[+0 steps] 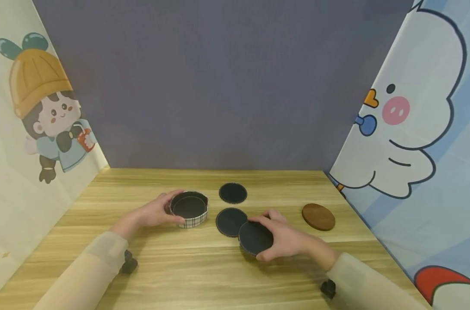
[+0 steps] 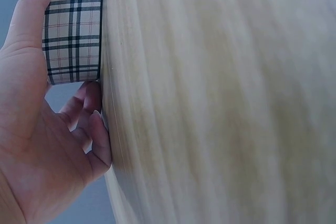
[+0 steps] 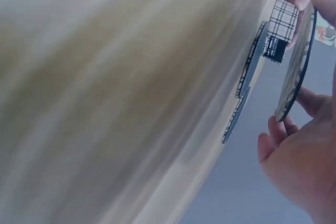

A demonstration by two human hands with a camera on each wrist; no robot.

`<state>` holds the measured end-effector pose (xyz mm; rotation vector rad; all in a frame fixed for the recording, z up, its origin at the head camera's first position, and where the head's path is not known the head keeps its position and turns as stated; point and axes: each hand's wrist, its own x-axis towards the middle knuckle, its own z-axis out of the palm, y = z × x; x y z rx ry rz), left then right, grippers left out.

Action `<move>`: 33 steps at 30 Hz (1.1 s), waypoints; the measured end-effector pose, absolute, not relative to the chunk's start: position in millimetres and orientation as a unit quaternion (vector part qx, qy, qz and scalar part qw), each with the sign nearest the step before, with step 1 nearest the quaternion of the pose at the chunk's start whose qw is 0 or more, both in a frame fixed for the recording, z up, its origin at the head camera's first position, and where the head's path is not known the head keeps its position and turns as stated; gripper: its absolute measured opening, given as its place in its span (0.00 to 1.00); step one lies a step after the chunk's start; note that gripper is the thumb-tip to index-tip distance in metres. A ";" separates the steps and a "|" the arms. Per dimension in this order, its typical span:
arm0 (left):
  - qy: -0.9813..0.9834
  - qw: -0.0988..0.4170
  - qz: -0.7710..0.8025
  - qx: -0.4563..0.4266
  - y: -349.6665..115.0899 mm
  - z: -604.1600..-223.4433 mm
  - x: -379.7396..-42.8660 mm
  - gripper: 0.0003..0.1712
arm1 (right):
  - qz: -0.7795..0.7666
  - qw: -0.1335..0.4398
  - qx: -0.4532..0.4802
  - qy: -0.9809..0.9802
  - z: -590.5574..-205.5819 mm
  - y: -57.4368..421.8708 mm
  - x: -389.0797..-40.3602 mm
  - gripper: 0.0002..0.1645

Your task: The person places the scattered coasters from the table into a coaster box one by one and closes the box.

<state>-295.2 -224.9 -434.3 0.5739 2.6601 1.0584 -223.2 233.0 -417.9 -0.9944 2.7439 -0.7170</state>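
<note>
My left hand (image 1: 157,212) grips a round coaster holder (image 1: 194,222) with thumb and fingers around its side. The holder has a plaid outside and a black inside, and it stands on the table. In the left wrist view, its plaid wall (image 2: 73,30) lies against the thumb. My right hand (image 1: 285,239) holds a round black coaster (image 1: 254,239) by its edges. The right wrist view shows that coaster (image 3: 296,69) raised off the table, its underside patterned. Two more black coasters lie flat, one nearer (image 1: 228,222) and one farther back (image 1: 232,193).
A round brown wooden disc (image 1: 319,217) lies on the right of the wooden table (image 1: 172,275). A grey panel (image 1: 219,86) rises behind the table. Cartoon-printed sheets stand at the left (image 1: 10,142) and right (image 1: 448,172).
</note>
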 end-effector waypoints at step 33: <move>0.908 0.095 0.356 0.197 -225.4 -434.2 -293.7 0.67 | -0.235 0.054 -0.302 0.922 -396.9 136.8 -283.0 0.61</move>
